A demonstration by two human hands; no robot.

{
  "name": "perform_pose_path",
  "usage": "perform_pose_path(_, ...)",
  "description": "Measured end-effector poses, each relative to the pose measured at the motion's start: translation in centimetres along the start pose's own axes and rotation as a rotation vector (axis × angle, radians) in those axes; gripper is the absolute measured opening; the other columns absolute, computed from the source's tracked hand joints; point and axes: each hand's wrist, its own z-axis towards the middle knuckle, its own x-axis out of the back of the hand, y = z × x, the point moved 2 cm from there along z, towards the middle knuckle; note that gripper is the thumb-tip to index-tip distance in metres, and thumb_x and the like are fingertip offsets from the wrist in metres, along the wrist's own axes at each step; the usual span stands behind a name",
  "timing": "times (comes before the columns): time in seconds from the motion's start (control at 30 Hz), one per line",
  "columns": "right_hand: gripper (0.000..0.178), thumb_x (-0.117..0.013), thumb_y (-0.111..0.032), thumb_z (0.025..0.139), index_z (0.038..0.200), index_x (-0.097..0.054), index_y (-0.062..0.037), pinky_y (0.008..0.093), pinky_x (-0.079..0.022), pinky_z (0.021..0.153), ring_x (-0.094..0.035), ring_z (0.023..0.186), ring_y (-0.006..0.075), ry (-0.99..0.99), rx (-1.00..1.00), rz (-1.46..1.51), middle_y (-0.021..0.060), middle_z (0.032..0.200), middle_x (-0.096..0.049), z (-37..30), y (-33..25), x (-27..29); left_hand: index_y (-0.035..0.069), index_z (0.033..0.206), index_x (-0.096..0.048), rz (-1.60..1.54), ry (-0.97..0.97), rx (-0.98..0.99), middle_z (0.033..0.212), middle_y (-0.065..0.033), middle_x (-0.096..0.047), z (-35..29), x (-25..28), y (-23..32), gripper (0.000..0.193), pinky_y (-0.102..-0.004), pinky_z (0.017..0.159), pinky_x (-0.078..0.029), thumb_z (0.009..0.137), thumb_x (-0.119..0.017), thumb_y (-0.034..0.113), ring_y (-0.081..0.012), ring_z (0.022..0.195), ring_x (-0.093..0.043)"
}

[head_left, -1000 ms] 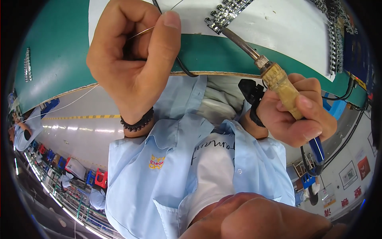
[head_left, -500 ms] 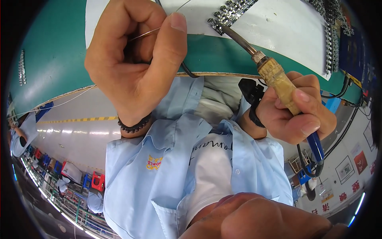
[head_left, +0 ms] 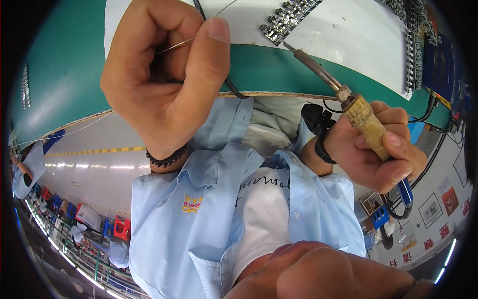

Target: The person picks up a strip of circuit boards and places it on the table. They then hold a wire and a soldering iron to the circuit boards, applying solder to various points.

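Note:
My left hand (head_left: 172, 82) is closed, thumb and fingers pinching a thin solder wire (head_left: 178, 46) whose free end curves up past the thumb. In my right hand (head_left: 386, 154) is a soldering iron (head_left: 367, 123) with a worn yellowish grip and blue rear end. Its tip lies just off the near end of a row of small shiny metal parts (head_left: 290, 21), apart from them. The row sits at a slant on a white sheet (head_left: 358, 47), between my two hands.
More metal strips (head_left: 414, 60) are piled at the sheet's right edge. A short strip (head_left: 26, 87) lies far left on the green tabletop (head_left: 64, 60). A black cable (head_left: 233, 87) hangs over the table edge behind my left hand. Another person (head_left: 29, 169) is off to the left.
The soldering iron's tip has drawn back from the row's near end as my right hand moved right and toward me. My left hand has shifted slightly left with the solder wire.

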Motion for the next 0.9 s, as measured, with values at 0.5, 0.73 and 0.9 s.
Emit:
perform_pose_path(0.5,0.026,-0.054,-0.022,0.096,0.102,-0.053,0.0024,0.0187,-0.032,0.039,-0.043,0.049,0.0067,0.634,0.091,-0.749,0.0073,0.068,-0.054,1.7,-1.2,10.5,0.003,0.072,-0.049,-0.036,-0.022,0.054,0.061,0.0064,-0.04,-0.6,-0.6,-0.3,0.022,-0.0188,0.049,-0.017,0.086,-0.065,0.003,-0.0005,0.055,-0.027)
perform_pose_path(0.73,0.024,-0.057,-0.016,0.094,0.11,-0.058,0.0016,0.019,-0.038,0.057,-0.052,0.069,0.0079,0.436,-0.114,-0.779,0.0081,0.088,-0.061,5.9,-0.7,10.9,0.003,0.07,-0.049,0.017,-0.054,0.066,0.058,0.0073,-0.038,-0.3,-0.9,0.0,0.023,-0.0191,0.048,-0.015,0.087,-0.065,0.004,0.0006,0.053,-0.025)
perform_pose_path(0.9,0.02,-0.056,-0.01,0.094,0.11,-0.059,0.0018,0.0222,-0.042,0.079,-0.056,0.091,0.0117,0.301,0.025,-0.191,0.0084,0.102,-0.063,7.8,3.2,10.7,0.003,0.071,-0.049,0.015,-0.065,0.055,0.058,0.0077,-0.037,0.0,-1.2,0.0,0.023,-0.0193,0.047,-0.015,0.088,-0.065,0.005,0.0008,0.052,-0.024)
